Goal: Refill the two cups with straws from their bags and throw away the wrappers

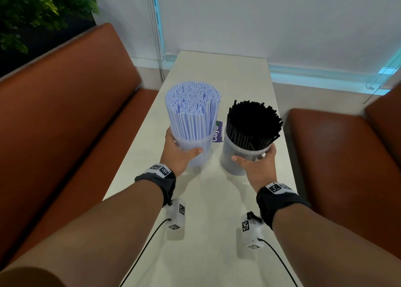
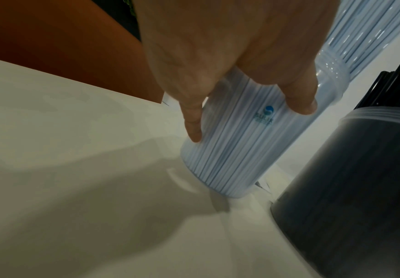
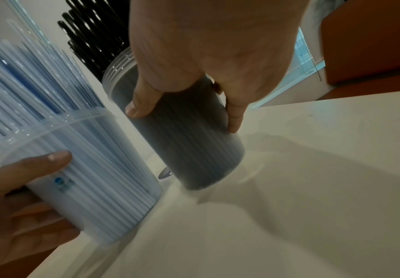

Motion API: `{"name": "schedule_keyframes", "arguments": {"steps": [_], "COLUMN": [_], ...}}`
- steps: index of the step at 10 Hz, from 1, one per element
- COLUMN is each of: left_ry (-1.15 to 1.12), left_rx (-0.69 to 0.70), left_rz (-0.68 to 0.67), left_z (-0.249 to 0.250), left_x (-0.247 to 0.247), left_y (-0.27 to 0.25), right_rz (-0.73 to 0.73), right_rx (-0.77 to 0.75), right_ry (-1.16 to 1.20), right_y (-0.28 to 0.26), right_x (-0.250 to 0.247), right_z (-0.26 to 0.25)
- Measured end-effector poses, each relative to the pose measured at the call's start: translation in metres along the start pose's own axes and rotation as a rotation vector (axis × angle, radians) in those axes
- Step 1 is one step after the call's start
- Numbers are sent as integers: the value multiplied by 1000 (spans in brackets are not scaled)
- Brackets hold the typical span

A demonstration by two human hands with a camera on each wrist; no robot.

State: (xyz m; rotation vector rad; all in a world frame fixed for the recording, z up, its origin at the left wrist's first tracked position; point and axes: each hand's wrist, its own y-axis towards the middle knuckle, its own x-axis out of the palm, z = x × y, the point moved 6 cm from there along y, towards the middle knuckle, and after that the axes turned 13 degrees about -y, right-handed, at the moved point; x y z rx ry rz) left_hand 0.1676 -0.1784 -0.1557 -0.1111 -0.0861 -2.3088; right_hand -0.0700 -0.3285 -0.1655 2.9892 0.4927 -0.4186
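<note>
**Both cups full and in hand; wrappers unaccounted for**

Left hand (image 1: 178, 151) wrapped round cup of pale blue straws (image 1: 193, 143), thumb across the front, fingers behind. Right hand (image 1: 258, 163) wrapped the same way round cup of black straws (image 1: 240, 156). Cups side by side, close but apart, both packed to well above the rim. In the wrist views both cup bases look tilted, near the desk (image 1: 208, 210) or just touching on one edge; cannot tell which.

Progress, judged: refilling looks done for both cups. Left: setting cups down in their final place, and confirming wrappers are binned. No bags, loose wrappers or bin visible, so disposal cannot be verified.

Purple label (image 1: 218, 132) partly hidden behind and between the cups; nature unclear.

Surface: off-white, smooth, narrow desk running away from the cups toward a pale wall. Brown upholstered benches (image 1: 65, 117) on either side of the desk. Green plant (image 1: 36, 8) beyond the left bench. Window strip with blind cords beyond the desk's far end.
</note>
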Motion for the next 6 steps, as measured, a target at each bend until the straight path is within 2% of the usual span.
{"name": "schedule_keyframes", "arguments": {"steps": [4,5,6], "left_ry": [60,200,207], "left_rx": [-32,-168,-244], "left_rz": [-50,-29,-92], "left_z": [10,3,-10], "left_x": [-3,-16,-33], "left_y": [-3,-11,-48], "right_rz": [21,20,-94], "right_rx": [45,152,169], "right_ry": [-40,-181,-250], "right_y": [-14,-33,-87], "right_x": [5,-4,-23], "right_z": [-13,-14,11]}}
